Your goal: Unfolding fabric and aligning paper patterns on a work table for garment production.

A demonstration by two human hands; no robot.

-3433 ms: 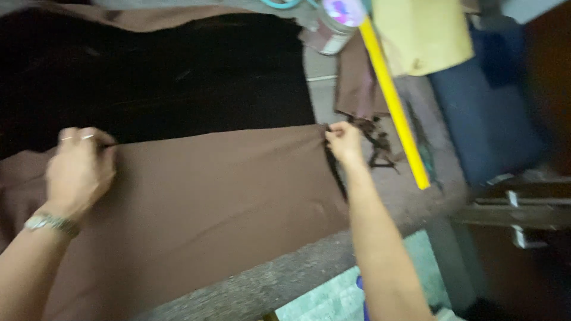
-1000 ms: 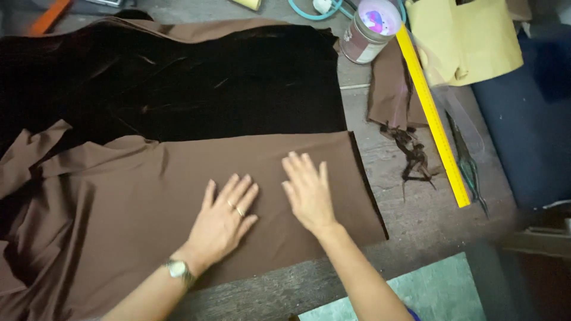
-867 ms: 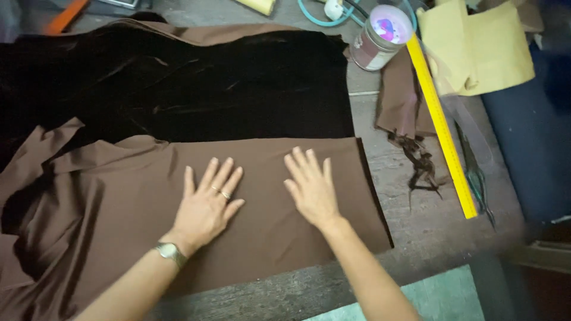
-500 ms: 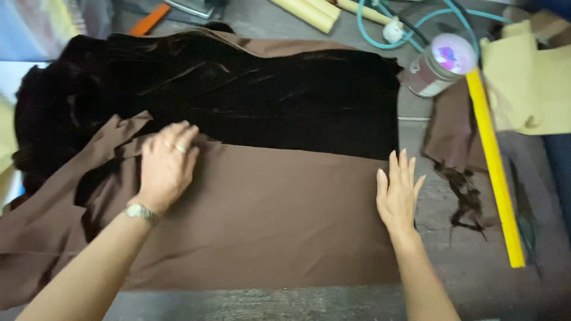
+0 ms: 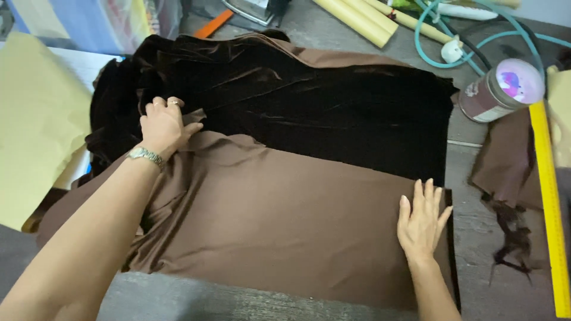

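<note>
The left hand (image 5: pixel 163 123) is gathering the far left part of the brown lining fabric (image 5: pixel 285 220), its fingers curling shut around a pinched fold where the cloth is bunching against the dark brown velvet (image 5: pixel 285 101). A wristwatch (image 5: pixel 146 156) is showing at that wrist. The right hand (image 5: pixel 421 221) is lying flat and fully spread, holding nothing, its palm pressing down on the lining's near right corner, close to the straight right edge. It looks as though this hand is pinning the cloth while the other is drawing out the slack, since ripples are running from the pinched fold toward the near left, whereas the stretch between the hands is lying smooth.

The lining is covering the near half of the grey counter (image 5: pixel 476 178), overlapping the velvet, which is spreading across the far half. The lining's near edge is running just inside the counter's near edge, so little room is remaining there. To the right, bare counter is separating the cloth from a brown scrap (image 5: pixel 505 166) with frayed threads and a yellow ruler (image 5: pixel 548 202) lying along the right side. A round tin (image 5: pixel 499 92) is standing just beyond the velvet's far right corner, with a teal hose (image 5: pixel 452 35) and paper rolls (image 5: pixel 363 18) farther back. Yellow paper (image 5: pixel 35 125) is crowding the left side.
</note>
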